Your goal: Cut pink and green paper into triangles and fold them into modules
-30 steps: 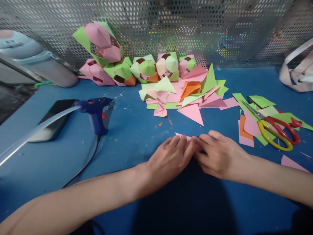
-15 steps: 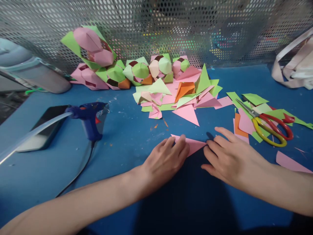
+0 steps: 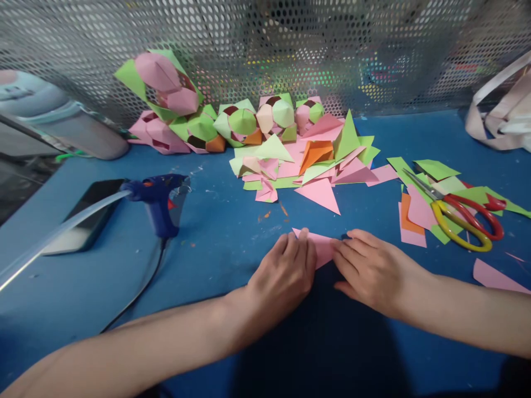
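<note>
A small folded piece of pink paper (image 3: 323,249) lies on the blue table in front of me. My left hand (image 3: 286,271) is closed over its left part, fingers bent and pressed down on it. My right hand (image 3: 369,271) lies over the paper's right end, its fingers stretched out and touching it, with the thumb held apart. Both hands cover the paper's ends, so only its middle and a top left corner show. Beyond the hands is a pile of cut pink, green and orange paper (image 3: 319,193).
Left are a blue glue gun (image 3: 161,204) with a glue stick and cord, a phone (image 3: 91,213) and a bottle (image 3: 83,127). Several folded paper balls (image 3: 240,122) line the perforated metal panel (image 3: 232,44). Scissors (image 3: 462,221) lie on paper scraps (image 3: 418,207) at right.
My right hand has moved left, from the tip of the pink paper onto its right end, covering more of it. The left hand keeps its place on the paper. The view has shifted slightly.
</note>
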Demonstrator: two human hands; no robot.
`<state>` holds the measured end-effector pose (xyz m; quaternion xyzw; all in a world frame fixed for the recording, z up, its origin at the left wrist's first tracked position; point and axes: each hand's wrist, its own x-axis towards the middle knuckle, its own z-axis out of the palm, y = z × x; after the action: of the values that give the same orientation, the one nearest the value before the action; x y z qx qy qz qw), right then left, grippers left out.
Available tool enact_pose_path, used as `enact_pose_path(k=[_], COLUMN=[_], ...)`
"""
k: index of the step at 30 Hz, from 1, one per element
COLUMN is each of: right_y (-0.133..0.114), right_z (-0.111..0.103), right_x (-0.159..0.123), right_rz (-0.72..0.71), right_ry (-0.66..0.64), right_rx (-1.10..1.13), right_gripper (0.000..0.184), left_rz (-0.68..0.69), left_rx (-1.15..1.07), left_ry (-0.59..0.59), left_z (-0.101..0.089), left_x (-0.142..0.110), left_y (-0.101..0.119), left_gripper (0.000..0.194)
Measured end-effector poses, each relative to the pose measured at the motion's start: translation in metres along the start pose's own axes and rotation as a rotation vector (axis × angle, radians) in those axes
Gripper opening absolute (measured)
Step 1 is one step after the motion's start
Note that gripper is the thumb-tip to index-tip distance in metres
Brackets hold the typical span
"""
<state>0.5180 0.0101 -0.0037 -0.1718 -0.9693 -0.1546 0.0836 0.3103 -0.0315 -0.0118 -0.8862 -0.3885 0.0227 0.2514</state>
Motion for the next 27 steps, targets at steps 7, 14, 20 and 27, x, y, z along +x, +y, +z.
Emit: enact_pose_path(k=[7,14,20,27], right_y=[0.01,0.02,0.029,0.036], right_z=[0.0,0.009,0.019,0.021], right_x=[0.006,0.007,0.009,0.009], right_rz=[-0.001,-0.012,-0.006,0.074], right_ry=[0.027,0.042,0.112,0.195], right_rx=[0.074,0.133,0.212,0.32], right_gripper=[0.032,0.021,0.022,0.026], left_rz=[-0.107,-0.148,-0.169,-0.119], left_rx=[-0.012,-0.241,-0.611,-0.869], left_ry=[0.038,0.035,0.199,0.264], left_z=[0.004,0.004,0.02,0.02], left_x=[0.004,0.014,0.018,0.019], left_y=[-0.013,-0.033,-0.041,-0.037], left_gripper=[0.035,0.03,0.031,0.024])
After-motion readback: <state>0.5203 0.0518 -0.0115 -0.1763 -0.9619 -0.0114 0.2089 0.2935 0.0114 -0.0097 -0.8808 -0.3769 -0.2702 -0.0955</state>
